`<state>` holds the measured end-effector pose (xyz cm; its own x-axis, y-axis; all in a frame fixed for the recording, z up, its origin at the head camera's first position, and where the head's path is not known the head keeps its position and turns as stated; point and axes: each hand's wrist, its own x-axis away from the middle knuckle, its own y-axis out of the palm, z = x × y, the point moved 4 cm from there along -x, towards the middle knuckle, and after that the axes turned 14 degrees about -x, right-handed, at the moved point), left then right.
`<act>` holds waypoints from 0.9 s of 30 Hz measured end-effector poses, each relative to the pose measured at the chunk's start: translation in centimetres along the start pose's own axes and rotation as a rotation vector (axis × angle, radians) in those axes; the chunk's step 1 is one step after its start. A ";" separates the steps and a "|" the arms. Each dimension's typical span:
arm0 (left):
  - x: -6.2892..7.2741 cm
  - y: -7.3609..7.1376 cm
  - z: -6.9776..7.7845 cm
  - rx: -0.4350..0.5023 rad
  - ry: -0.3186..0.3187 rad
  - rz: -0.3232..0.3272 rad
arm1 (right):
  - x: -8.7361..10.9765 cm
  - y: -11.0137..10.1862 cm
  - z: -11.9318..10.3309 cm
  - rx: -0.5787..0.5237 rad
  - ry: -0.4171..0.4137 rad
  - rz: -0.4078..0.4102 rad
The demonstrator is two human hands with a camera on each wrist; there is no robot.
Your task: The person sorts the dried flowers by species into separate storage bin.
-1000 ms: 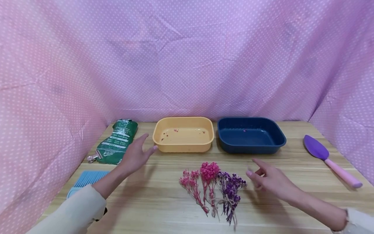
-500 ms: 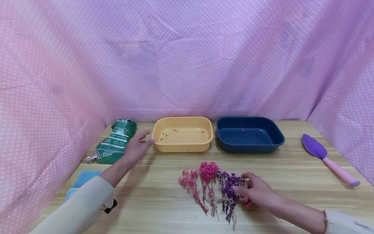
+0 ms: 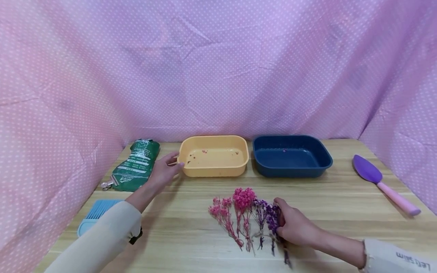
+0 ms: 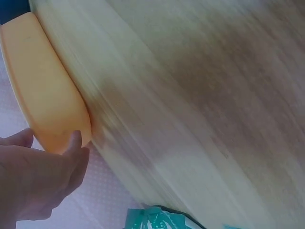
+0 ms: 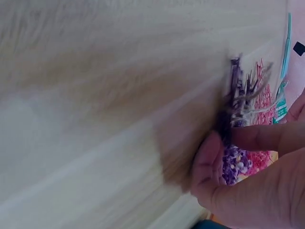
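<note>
Two bunches of purple dried flowers lie on the table. My right hand (image 3: 297,226) pinches the right purple bunch (image 3: 273,218) between thumb and fingers; in the right wrist view its dark stems (image 5: 235,86) stick out past the fingertips. The other purple bunch (image 3: 260,212) lies just left of it. Two bunches of pink dried flowers, a fuller one (image 3: 244,199) and a paler one (image 3: 222,212), lie further left. My left hand (image 3: 163,172) is at the left end of the yellow tray (image 3: 215,172), its fingers loosely extended at the rim; whether they touch is hard to tell.
A dark blue tray (image 3: 291,172) stands right of the yellow one. At left lie a green packet (image 3: 134,167) with a metal clip and a light blue brush (image 3: 97,212), partly behind my sleeve. A purple spatula (image 3: 368,169) with a pink handle lies at right.
My right hand has come left to the purple flowers and taken hold of the right bunch, whose stems have swung right. My left hand has moved slightly closer to the yellow tray.
</note>
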<state>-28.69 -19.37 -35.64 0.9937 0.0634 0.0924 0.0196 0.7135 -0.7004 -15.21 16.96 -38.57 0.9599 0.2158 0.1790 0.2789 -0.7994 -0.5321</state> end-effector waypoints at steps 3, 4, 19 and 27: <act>-0.1 0.1 0.0 0.032 -0.004 -0.011 | -0.1 -0.2 -0.1 0.042 -0.045 -0.002; -0.1 0.2 0.0 0.050 -0.005 -0.020 | -0.1 -0.3 -0.1 0.049 -0.047 0.006; -0.4 0.6 0.0 0.171 -0.049 -0.047 | 0.1 -1.2 0.4 0.151 -0.037 0.003; -0.4 0.6 -0.1 0.154 -0.057 -0.052 | -0.1 -2.7 -0.2 -0.133 -0.073 -0.034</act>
<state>-29.10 -19.03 -36.15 0.9839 0.0601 0.1685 0.0490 0.8152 -0.5771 -16.12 18.98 -36.97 0.9509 0.2802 0.1314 0.3095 -0.8572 -0.4117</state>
